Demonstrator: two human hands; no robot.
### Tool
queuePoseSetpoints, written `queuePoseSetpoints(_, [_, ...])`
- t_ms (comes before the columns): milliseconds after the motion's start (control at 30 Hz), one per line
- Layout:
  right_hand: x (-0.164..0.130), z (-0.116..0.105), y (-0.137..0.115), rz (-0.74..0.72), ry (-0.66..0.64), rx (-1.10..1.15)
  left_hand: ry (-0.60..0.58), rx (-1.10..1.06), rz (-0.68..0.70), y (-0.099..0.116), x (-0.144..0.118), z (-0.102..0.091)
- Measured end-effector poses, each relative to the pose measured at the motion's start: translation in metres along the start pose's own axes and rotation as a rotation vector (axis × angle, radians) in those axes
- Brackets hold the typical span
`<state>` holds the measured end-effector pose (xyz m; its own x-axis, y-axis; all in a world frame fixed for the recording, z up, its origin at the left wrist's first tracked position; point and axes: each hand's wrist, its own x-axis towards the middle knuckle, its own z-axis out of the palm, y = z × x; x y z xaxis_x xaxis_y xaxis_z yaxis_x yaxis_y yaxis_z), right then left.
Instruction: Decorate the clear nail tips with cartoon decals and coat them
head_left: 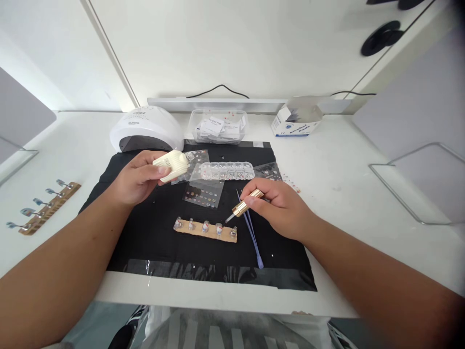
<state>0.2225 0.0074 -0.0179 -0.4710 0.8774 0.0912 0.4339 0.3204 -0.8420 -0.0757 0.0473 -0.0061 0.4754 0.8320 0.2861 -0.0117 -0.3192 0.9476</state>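
My left hand (140, 177) is closed around a cream-coloured ribbed polish bottle (173, 165), held tilted above the black mat. Between the fingers of my right hand (274, 203) is a gold-capped brush (248, 202), its bristle tip pointing down and left. Just below that tip lies a wooden strip (199, 231) bearing several decorated false nails (205, 226) on small stands. Blue tweezers (253, 237) rest on the mat, partly under my right hand. Beyond the hands sits a clear divided case (227, 171) of tiny gems, beside sticker sheets (203, 193).
A white nail lamp (147, 127) stands at the back left. Behind the black mat (152, 237) are a clear box of pad packets (218, 127) and an alcohol pads carton (296, 121). Another strip with nails on stands (49, 209) lies at the left.
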Motion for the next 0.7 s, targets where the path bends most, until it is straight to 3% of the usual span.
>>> queuePoseSetpoints(133, [-0.0015,-0.0003,0.0021,0.003,-0.014,0.143,0.001,0.0,0.001,0.0001,0.0001,0.0005])
queuePoseSetpoints(233, [-0.0019,0.0015,0.0002,0.0,-0.056,0.114,-0.004,0.002,-0.002,0.0011,-0.0001,0.0008])
queuePoseSetpoints(467, [0.0016,-0.0007,0.0046,0.058,0.057,0.07,-0.01,0.001,-0.004,0.0014,0.0002,0.0014])
queuePoseSetpoints(700, [0.0004,0.0035,0.0056,-0.013,0.184,0.477,-0.078,0.007,-0.011,0.0068,-0.0018,0.0053])
